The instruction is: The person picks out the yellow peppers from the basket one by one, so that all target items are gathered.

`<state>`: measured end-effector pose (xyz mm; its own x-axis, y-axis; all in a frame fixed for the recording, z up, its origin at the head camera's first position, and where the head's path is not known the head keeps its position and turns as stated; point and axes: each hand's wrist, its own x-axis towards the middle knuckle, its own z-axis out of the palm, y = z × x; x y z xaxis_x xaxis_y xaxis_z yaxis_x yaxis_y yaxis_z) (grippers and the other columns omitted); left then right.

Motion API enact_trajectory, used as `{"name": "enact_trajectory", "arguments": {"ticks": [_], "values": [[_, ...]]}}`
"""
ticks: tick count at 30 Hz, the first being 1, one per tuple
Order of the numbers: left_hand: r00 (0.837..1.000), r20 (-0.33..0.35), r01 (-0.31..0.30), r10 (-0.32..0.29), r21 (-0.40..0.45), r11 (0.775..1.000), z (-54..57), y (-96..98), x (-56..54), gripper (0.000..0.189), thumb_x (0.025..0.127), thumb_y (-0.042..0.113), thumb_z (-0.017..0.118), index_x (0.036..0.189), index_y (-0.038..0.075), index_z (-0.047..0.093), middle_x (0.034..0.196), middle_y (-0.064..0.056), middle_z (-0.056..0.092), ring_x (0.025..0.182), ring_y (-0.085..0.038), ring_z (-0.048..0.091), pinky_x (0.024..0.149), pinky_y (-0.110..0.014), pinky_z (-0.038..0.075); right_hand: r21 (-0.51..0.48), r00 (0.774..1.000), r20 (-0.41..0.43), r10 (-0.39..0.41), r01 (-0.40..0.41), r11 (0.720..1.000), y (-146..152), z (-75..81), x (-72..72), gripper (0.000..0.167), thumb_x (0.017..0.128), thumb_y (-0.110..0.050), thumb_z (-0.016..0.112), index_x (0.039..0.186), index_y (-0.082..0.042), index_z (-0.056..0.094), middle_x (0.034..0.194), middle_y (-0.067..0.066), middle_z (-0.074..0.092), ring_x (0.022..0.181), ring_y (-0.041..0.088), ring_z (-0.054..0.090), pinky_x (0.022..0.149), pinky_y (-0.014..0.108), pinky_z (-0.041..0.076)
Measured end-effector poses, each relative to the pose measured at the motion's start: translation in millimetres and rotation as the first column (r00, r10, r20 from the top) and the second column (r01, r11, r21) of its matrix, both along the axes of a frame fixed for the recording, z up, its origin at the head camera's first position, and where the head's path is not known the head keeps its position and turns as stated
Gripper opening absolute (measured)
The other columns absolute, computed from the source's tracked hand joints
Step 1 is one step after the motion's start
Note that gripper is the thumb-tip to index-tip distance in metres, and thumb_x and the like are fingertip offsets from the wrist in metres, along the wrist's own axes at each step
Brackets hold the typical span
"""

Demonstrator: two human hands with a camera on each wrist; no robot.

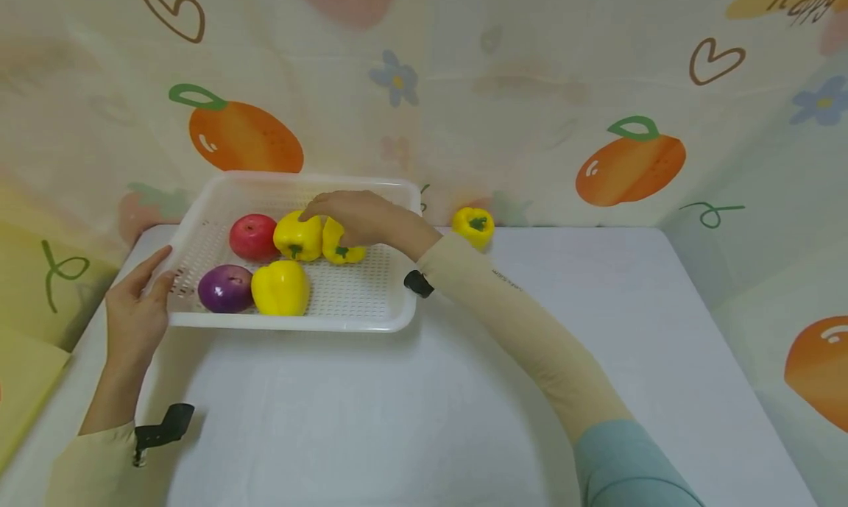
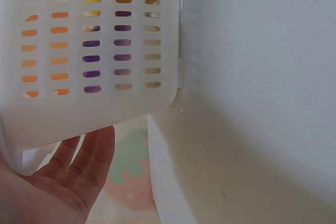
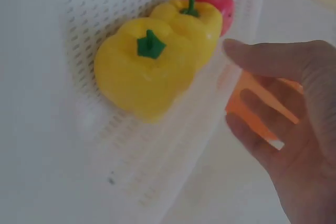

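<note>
At the left end of a white perforated plastic basket point(image 1: 351, 324), my left hand point(image 1: 138, 312) grips the rim, its fingers point(image 2: 94, 156) beneath the rim in the left wrist view. My right hand point(image 1: 358, 216) reaches over the basket's back half with nothing in it. Its thumb and fingers are spread beside a yellow bell pepper point(image 3: 142, 77) in the right wrist view. Inside the basket lie another yellow pepper point(image 1: 297, 236) at the back, a third yellow pepper point(image 1: 280, 288) at the front, a round red piece point(image 1: 253, 236) and a glossy purple piece point(image 1: 225, 289).
One more yellow bell pepper point(image 1: 473, 226) sits on the table's back edge, right of the basket. The white-covered table point(image 1: 331, 419) meets a fruit-printed cloth wall point(image 1: 477, 110) behind. A yellow fold of cloth point(image 1: 29, 389) hangs at the left.
</note>
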<state>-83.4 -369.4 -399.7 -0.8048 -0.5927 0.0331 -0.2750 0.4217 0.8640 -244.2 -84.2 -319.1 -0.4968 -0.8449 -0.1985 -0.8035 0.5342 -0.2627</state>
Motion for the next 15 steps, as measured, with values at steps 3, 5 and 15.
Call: {"name": "enact_trajectory", "arguments": {"ticks": [3,5,15], "values": [[1.0,-0.01,0.005,-0.005,0.007,1.0,0.4,1.3,-1.5,0.042,0.1,0.02,0.05,0.142,0.027,0.053,0.15,-0.008,0.043,0.135,-0.006,0.032,0.115,-0.029,0.018,0.016,0.998,-0.028,0.047,-0.046,0.999,-11,0.5,5.6,0.061,0.089,-0.002,0.066,0.143,-0.026,0.051,0.149,-0.01,0.044,0.139,0.012,0.034,0.109,0.031,0.035],[1.0,-0.01,0.018,-0.017,0.012,1.0,0.0,2.2,-2.9,0.042,0.101,0.02,0.05,0.142,0.027,0.053,0.15,-0.008,0.042,0.135,-0.007,0.032,0.115,-0.029,0.019,0.057,0.996,-0.056,0.064,-0.061,0.996,-18,-1.0,8.4,0.061,0.089,-0.001,0.065,0.142,-0.028,0.052,0.147,-0.011,0.046,0.139,0.012,0.034,0.11,0.032,0.034],[1.0,0.005,0.0,0.0,0.011,1.0,0.1,0.3,0.4,0.042,0.101,0.021,0.051,0.142,0.028,0.053,0.149,-0.009,0.044,0.134,-0.007,0.033,0.114,-0.027,0.02,0.363,0.936,-0.237,0.26,-0.163,0.918,-38,-9.3,14.9,0.047,0.095,-0.016,0.063,0.138,-0.032,0.056,0.139,-0.005,0.055,0.12,0.018,0.049,0.101,0.032,0.041]]}}
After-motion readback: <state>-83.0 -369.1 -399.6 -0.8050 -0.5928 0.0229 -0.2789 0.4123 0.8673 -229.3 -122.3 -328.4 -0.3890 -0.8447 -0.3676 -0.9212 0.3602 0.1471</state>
